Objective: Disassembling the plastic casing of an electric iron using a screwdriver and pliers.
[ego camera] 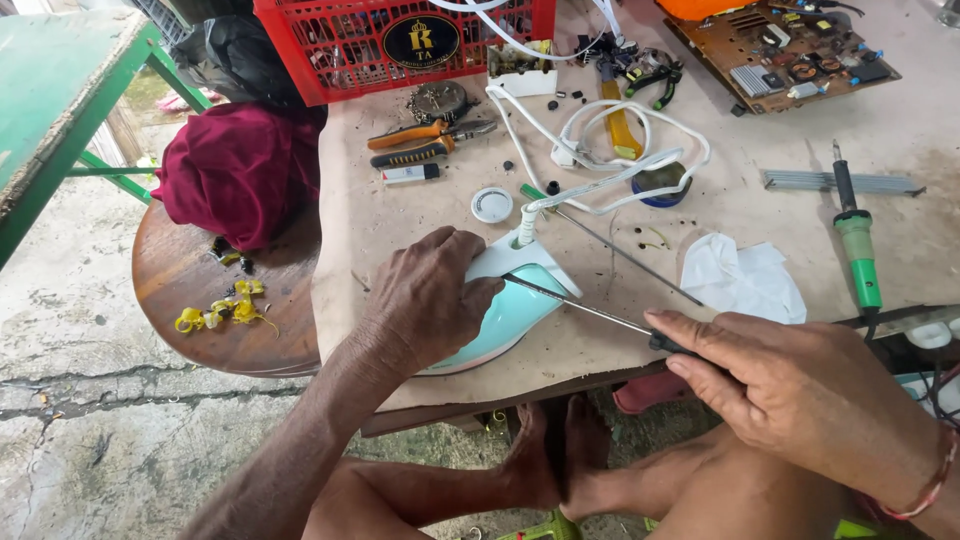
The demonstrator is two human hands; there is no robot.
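Two hands work a screwdriver into a clothes iron at the near edge of a cluttered bench

Nearest, the right hand [790, 395] is clenched around the handle of a long screwdriver [590, 308], whose thin shaft runs up-left to the rear of the pale mint and white clothes iron [510, 300]; the left hand [430, 295] is clamped over the iron's body, which lies near the front edge of the tan bench top [420, 215]. Just beyond, the iron's white cord [620, 170] loops across the bench, a white tissue [742, 277] lies to the right, and a green-handled soldering iron [856, 240] lies further right. Farther back lie orange-handled pliers [425, 140], then a brown circuit board [785, 45] and a red plastic crate [400, 40]
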